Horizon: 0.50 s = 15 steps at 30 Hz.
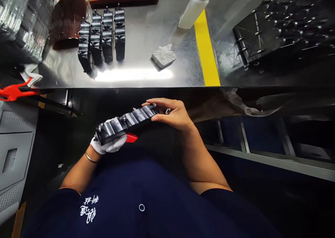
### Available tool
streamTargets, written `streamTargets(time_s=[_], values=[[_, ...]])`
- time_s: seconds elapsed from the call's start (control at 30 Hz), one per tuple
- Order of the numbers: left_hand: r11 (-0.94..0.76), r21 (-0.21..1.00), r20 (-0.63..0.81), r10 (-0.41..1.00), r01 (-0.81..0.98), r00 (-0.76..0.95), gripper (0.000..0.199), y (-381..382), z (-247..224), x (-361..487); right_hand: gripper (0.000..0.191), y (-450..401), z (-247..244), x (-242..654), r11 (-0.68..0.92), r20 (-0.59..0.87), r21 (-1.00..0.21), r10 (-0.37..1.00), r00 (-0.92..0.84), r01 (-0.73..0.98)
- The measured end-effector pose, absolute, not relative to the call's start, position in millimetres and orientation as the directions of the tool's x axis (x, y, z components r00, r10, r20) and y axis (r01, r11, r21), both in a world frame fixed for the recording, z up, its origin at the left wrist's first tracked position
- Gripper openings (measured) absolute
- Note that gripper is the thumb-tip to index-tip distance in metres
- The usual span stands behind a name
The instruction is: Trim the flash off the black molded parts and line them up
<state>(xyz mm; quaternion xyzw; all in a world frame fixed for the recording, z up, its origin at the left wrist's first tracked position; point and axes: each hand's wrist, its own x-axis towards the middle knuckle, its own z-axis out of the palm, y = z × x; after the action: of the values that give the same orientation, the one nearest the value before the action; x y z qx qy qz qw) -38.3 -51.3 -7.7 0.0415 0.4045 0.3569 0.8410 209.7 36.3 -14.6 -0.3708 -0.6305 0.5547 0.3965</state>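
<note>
Component (136, 121), black and ridged, is resting in the white-gloved left hand (115, 144) in front of the front edge of the counter (146, 25), while the bare right hand (174, 114) is pinching its other end. Four similar castings (107, 34) are standing side by side toward the counter's left edge; a folded white cloth (164, 56) is lying near the front edge, a white bottle (193, 11) standing farther back.

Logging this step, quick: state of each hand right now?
Left hand: white-gloved, closed around one end of the black ribbed part.
Right hand: bare, closed on the other end, between thumb and fingers.
</note>
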Motion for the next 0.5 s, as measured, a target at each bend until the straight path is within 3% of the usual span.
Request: streamTargets(time_s=[0.07, 0.17, 0.2, 0.27, 0.37, 0.5], values=[[0.628, 0.482, -0.557, 0.758, -0.611, 0.339, 0.037, -49, -4, -40, 0.051, 33, -19, 207, 0.070, 0.061, -0.997, 0.966, -0.249, 0.028], [0.250, 0.731, -0.302, 0.953, -0.635, 0.029, 0.012, -43, 3, -37, 0.050, 25, -24, 193, 0.014, 0.015, -1.000, 0.999, -0.050, -0.010], [0.187, 0.766, -0.254, 0.967, -0.615, -0.021, 0.022, -42, 4, -34, 0.050, 21, -25, 187, -0.008, -0.007, -1.000, 0.999, -0.031, -0.021], [0.213, 0.764, -0.289, 0.957, -0.609, -0.028, 0.035, -41, 5, -27, 0.052, 11, -22, 174, -0.056, -0.052, -0.998, 0.994, -0.098, -0.033], [0.281, 0.674, -0.419, 0.907, -0.683, -0.041, 0.036, -42, 5, -16, 0.055, 1, -11, 162, -0.093, -0.074, -0.994, 0.958, -0.276, -0.056], [0.289, 0.556, -0.504, 0.863, -0.780, -0.040, 0.035, -42, 7, -10, 0.045, 2, 2, 163, -0.036, -0.035, -0.999, 0.953, -0.302, 0.001]])
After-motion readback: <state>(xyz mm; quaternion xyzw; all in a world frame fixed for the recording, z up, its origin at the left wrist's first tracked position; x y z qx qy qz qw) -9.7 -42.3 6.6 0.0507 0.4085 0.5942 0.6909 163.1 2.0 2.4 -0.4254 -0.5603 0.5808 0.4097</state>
